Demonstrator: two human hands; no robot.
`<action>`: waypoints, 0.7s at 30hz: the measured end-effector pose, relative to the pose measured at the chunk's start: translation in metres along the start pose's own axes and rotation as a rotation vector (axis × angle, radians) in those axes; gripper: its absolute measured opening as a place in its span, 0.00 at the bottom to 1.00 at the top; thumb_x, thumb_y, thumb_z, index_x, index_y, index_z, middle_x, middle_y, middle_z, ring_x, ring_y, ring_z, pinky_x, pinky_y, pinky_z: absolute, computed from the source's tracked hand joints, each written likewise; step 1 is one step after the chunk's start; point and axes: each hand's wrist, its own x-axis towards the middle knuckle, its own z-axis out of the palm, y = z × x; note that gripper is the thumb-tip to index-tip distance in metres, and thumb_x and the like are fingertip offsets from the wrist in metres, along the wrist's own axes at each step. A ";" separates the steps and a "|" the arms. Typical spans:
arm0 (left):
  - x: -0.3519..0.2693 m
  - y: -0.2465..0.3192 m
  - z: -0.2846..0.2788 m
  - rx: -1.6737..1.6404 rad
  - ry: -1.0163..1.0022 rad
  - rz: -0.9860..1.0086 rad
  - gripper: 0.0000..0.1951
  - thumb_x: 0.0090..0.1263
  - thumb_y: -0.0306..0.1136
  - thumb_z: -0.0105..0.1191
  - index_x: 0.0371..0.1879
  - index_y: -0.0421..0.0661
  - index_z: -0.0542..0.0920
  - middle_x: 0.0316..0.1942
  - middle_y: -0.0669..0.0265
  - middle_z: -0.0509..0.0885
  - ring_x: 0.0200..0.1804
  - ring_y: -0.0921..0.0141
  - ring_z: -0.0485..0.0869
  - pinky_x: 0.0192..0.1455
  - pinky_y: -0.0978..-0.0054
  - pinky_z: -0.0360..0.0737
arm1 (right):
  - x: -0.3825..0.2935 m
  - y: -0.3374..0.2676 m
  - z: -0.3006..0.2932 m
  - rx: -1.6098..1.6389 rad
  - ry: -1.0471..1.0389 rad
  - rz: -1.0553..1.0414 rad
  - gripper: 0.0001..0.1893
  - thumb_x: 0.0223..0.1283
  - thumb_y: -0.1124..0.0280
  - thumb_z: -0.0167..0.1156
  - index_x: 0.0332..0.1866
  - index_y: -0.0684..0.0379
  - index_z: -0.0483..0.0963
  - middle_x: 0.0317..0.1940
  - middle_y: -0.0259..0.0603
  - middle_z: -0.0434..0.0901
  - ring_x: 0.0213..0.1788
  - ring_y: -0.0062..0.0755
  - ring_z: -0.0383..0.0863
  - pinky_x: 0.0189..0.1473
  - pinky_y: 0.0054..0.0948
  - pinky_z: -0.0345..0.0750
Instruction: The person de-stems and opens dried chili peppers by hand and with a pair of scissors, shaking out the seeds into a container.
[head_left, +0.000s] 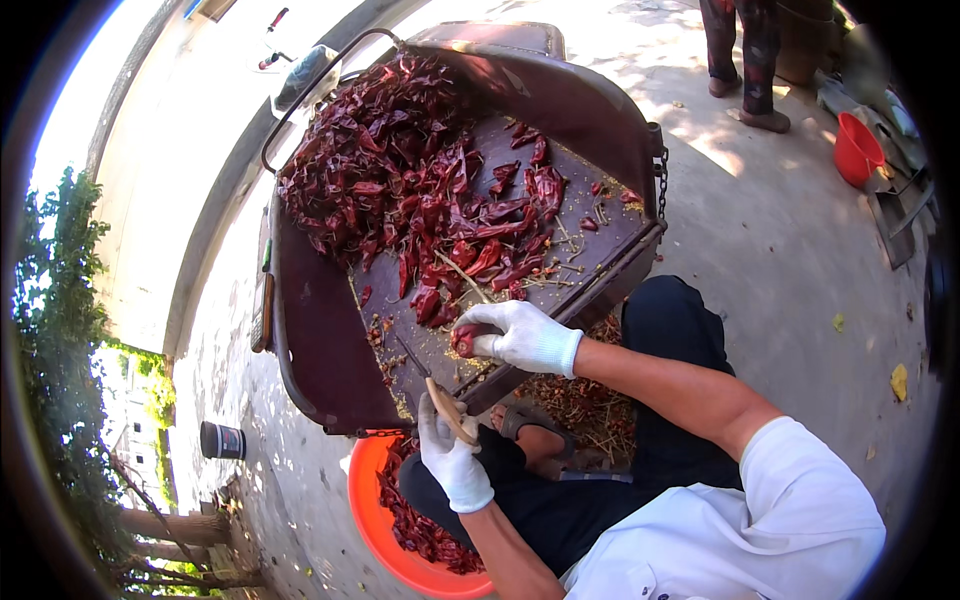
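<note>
In white work gloves, both my hands are at the near edge of a dark red metal cart bed (322, 352). My right hand (525, 339) grips a dried red chili pepper (463, 340), its blunt end facing left. My left hand (452, 454) is closed around a tool with a curved wooden handle (448, 411); a thin dark metal shaft extends from it over the bed. Beyond my hands, a large heap of dried red chili peppers (390, 150) fills the bed's far left. Loose peppers, pale stems and yellow seeds lie scattered on the bed floor.
An orange basin (367, 517) holding dried peppers stands by my left knee. Stems and scraps (585, 397) are piled on the ground under the cart's edge. A person's legs (746, 60), a red bucket (856, 150) and a metal dustpan (890, 225) are at upper right. A black bucket (223, 440) lies left.
</note>
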 end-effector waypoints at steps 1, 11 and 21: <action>-0.008 0.004 0.013 -0.063 -0.024 0.067 0.38 0.61 0.22 0.63 0.72 0.34 0.62 0.41 0.62 0.81 0.35 0.73 0.82 0.35 0.81 0.79 | -0.001 0.000 0.000 0.007 -0.004 -0.007 0.17 0.66 0.69 0.63 0.57 0.63 0.77 0.40 0.43 0.85 0.40 0.21 0.83 0.46 0.27 0.80; -0.016 0.019 0.042 0.593 -0.019 0.108 0.17 0.68 0.26 0.61 0.54 0.31 0.81 0.36 0.60 0.88 0.35 0.75 0.85 0.39 0.79 0.80 | -0.003 -0.006 -0.006 0.115 -0.063 0.131 0.21 0.60 0.67 0.64 0.58 0.62 0.78 0.48 0.52 0.85 0.51 0.40 0.85 0.56 0.34 0.77; -0.029 0.008 0.027 1.016 -0.079 0.327 0.20 0.62 0.22 0.58 0.55 0.33 0.82 0.41 0.51 0.88 0.42 0.67 0.88 0.48 0.73 0.82 | 0.000 -0.003 -0.010 0.298 0.055 0.244 0.18 0.63 0.70 0.62 0.57 0.65 0.78 0.42 0.45 0.86 0.43 0.31 0.84 0.51 0.30 0.79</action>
